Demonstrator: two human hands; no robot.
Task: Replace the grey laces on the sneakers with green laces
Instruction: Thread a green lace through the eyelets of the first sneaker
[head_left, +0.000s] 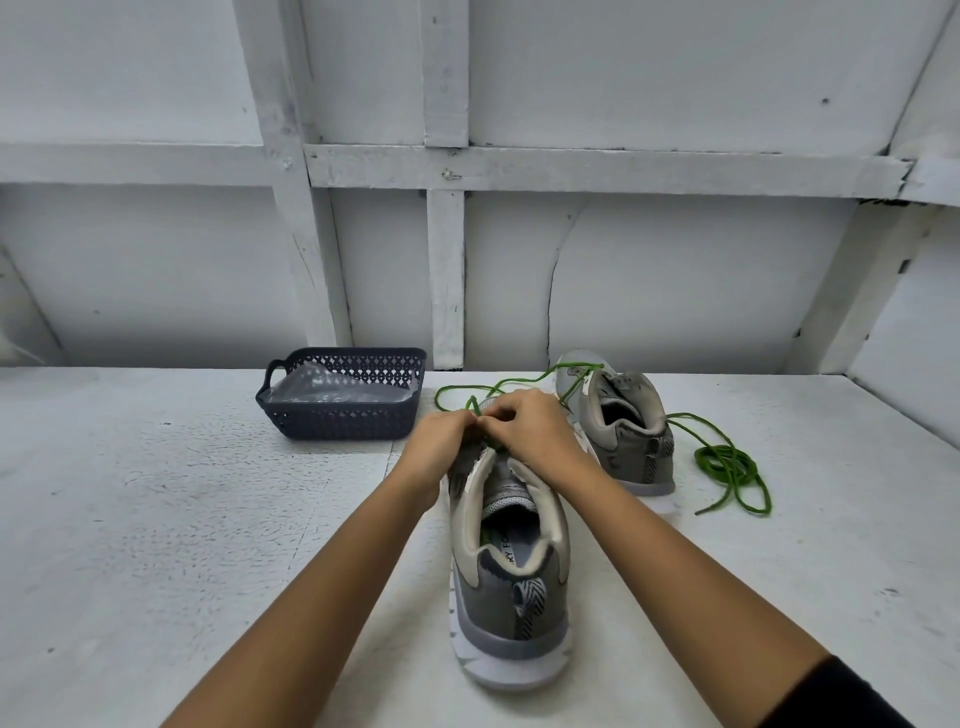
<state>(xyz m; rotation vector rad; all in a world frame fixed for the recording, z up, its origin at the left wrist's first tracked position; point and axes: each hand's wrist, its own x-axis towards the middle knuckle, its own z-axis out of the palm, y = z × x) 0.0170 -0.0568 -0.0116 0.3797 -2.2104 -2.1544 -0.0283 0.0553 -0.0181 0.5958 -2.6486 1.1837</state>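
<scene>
Lacing under way, judged from the scene: no grey laces to be seen on either shoe, and green already entering the first one.

At 10 o'clock from the hands, on the table (156, 519): a dark basket (337, 428) with crumpled clear plastic (322, 387) inside. Impossible to tell whether the old laces lie under it.

Left hand (441, 436): reaching forward with the forearm low over the table, palm down, fingers curled narrow, pinching the green lace (470, 404) at the front eyelets.

Directly beneath, at centre: near sneaker (511, 571), heel toward the camera, toe at 12 o'clock, tongue slack, upper eyelets not yet laced.

Right hand (535, 426): mirroring the left, fingers bent down and tight, tips meeting the left's, apparently nipping the same lace. Exact hold hidden by the knuckles.

From there, slack looping off toward 1 o'clock, over the toe of the far sneaker (623, 426), itself unlaced.

At 3 o'clock, loosely coiled on the table: second green lace (727, 462).

Next, probably: feeding the tip through the eyelet, drawing both ends even, then crossing upward row by row. Calls for a firm pinch close to the tip and a steadied eyelet flap.
</scene>
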